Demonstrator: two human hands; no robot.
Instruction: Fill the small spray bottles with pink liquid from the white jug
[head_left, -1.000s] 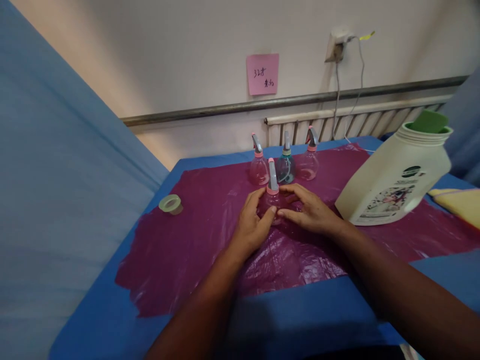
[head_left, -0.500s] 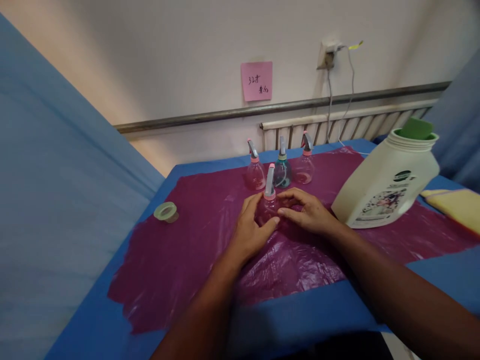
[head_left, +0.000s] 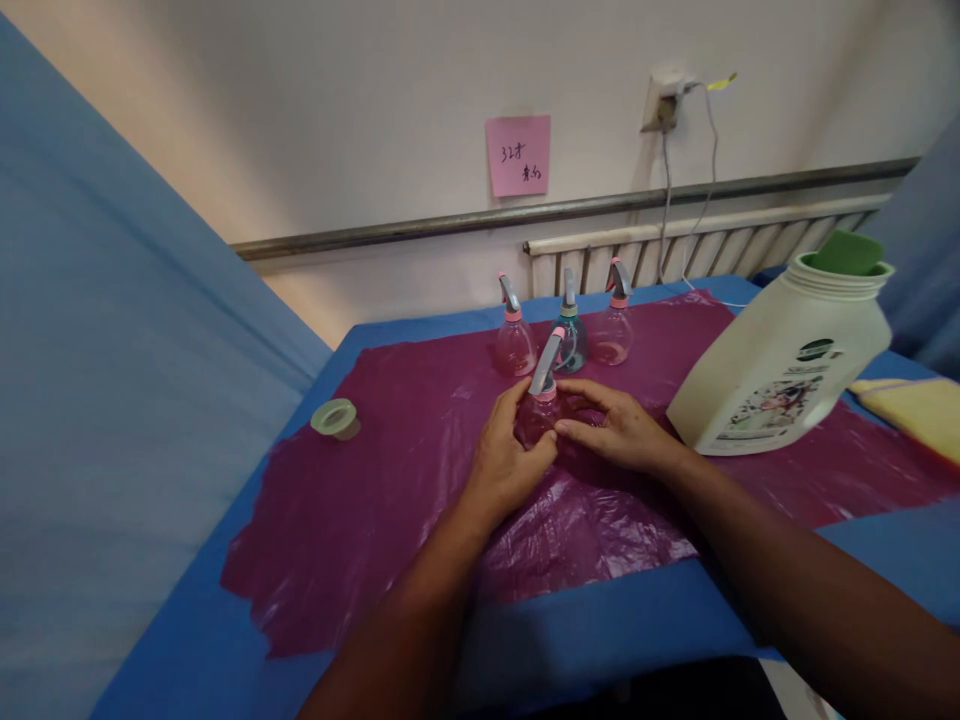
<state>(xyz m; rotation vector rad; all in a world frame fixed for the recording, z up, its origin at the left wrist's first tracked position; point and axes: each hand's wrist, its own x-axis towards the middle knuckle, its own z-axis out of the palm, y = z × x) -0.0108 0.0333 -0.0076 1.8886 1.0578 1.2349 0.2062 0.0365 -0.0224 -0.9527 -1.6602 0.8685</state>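
A clear pink spray bottle (head_left: 537,418) with a grey and pink trigger head stands on the purple plastic sheet (head_left: 405,480), between my hands. My left hand (head_left: 506,450) curls round its left side, and my right hand (head_left: 611,425) holds it from the right. Both thumbs nearly meet at the front of the bottle. Its lower part is partly hidden by the fingers. Just behind stand a pink spray bottle (head_left: 515,348), a teal spray bottle (head_left: 574,345) and another pink spray bottle (head_left: 613,335).
To the right, a large white jug (head_left: 780,370) has a green piece in its mouth. A small pale green cup (head_left: 335,418) lies at the left. A yellow cloth (head_left: 911,412) is at the far right. Blue curtain (head_left: 112,350) hangs along the left side.
The spray bottle in my hands has turned slightly, its trigger head now pointing up and to the right. The whole view has shifted a little.
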